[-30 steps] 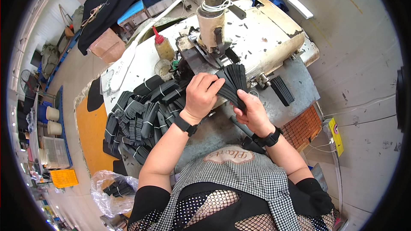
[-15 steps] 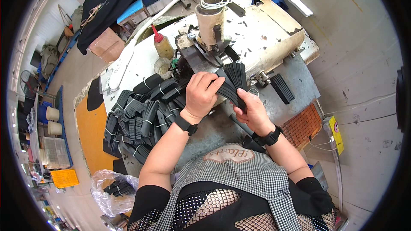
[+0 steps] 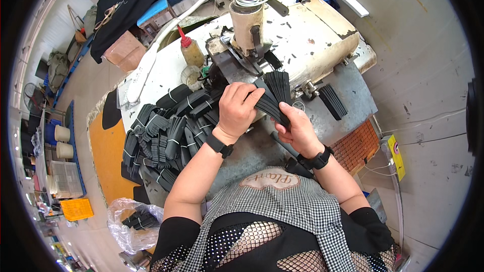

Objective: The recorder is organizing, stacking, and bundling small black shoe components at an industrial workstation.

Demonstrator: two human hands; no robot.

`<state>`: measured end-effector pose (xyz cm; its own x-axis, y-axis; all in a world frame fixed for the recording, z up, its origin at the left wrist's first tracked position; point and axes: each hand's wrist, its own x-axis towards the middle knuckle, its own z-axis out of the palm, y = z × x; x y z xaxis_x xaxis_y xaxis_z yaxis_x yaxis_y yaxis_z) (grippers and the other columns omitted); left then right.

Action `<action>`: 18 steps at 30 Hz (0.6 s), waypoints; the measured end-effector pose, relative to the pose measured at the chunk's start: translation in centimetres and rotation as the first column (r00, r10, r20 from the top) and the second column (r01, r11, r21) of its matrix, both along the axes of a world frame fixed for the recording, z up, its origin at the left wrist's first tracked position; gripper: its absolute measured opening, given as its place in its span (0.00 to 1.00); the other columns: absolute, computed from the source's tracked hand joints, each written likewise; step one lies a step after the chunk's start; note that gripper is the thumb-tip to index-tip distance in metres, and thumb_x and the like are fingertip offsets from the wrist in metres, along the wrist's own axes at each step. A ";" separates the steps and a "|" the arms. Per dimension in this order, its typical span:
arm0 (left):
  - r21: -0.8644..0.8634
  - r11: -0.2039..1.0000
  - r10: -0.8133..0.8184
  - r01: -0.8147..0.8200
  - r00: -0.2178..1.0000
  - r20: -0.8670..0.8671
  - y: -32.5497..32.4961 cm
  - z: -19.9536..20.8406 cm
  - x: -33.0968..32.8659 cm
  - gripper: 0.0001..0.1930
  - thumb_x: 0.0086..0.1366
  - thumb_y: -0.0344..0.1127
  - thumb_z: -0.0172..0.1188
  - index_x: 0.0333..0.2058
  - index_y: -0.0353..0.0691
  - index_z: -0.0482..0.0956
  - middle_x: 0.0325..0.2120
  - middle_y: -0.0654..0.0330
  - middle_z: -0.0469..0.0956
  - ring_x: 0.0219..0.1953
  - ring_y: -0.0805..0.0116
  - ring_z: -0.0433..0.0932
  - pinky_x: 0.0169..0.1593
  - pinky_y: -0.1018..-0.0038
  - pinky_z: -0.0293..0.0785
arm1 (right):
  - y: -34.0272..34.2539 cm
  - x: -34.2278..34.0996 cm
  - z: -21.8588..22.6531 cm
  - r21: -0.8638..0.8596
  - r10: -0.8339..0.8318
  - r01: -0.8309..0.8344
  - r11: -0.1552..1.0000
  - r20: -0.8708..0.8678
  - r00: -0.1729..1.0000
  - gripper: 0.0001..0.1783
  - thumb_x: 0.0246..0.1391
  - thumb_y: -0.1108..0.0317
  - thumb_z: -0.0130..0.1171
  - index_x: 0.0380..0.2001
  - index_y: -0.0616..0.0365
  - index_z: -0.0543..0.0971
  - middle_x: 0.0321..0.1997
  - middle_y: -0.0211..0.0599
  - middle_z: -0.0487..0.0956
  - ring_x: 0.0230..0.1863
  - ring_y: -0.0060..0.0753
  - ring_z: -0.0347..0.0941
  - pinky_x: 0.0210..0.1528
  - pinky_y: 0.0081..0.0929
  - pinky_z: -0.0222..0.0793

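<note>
My right hand (image 3: 298,128) grips the near end of a fanned stack of black strips (image 3: 278,89), its thumb lying on top. Closed over the left side of the same stack is my left hand (image 3: 238,108), with thumb and fingers pinching a strip's end. The stack is held just in front of the cream sewing-type machine (image 3: 248,27). To the left of my left hand lies a heap of tied black strip bundles (image 3: 174,133). Another stack of black strips (image 3: 333,102) rests on the metal plate to the right. My fingers hide part of the held strips.
An oil bottle with a red nozzle (image 3: 190,48) and a small clear cup (image 3: 191,76) stand left of the machine. A white lamp arm (image 3: 151,60) crosses the tabletop. A clear plastic bag (image 3: 132,224) sits low at the left; a brown mesh panel (image 3: 357,147) is at the right.
Both hands stay in nearly the same place, still holding the black strips. Nothing else has visibly moved.
</note>
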<state>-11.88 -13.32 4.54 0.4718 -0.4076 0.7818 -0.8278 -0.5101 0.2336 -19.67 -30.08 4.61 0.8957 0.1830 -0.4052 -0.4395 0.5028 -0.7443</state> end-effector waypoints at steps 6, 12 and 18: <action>-0.002 1.000 0.013 -0.013 1.000 -0.003 0.0 -0.1 -0.1 0.21 0.34 0.18 0.56 0.32 0.40 0.80 0.28 0.59 0.74 0.33 0.58 0.74 0.35 0.66 0.71 | -0.1 0.0 -0.2 0.011 0.016 -0.016 1.000 0.004 1.000 0.21 0.62 0.50 0.47 0.29 0.58 0.72 0.14 0.25 0.66 0.09 0.13 0.50 0.11 0.15 0.45; 0.004 1.000 0.018 -0.018 1.000 -0.009 0.0 -0.4 -0.1 0.19 0.35 0.20 0.57 0.32 0.39 0.80 0.28 0.60 0.74 0.33 0.59 0.74 0.36 0.67 0.71 | 0.0 -0.1 -0.2 0.006 0.007 -0.007 1.000 -0.007 1.000 0.21 0.62 0.50 0.47 0.29 0.58 0.72 0.14 0.25 0.66 0.09 0.13 0.50 0.10 0.14 0.45; -0.005 1.000 0.019 -0.019 1.000 -0.006 -0.1 -0.3 -0.2 0.19 0.36 0.20 0.56 0.32 0.39 0.79 0.28 0.60 0.74 0.34 0.59 0.74 0.37 0.67 0.70 | 0.0 -0.1 -0.3 0.003 0.008 -0.008 1.000 -0.010 1.000 0.20 0.62 0.51 0.47 0.29 0.58 0.71 0.14 0.25 0.67 0.08 0.13 0.50 0.10 0.14 0.45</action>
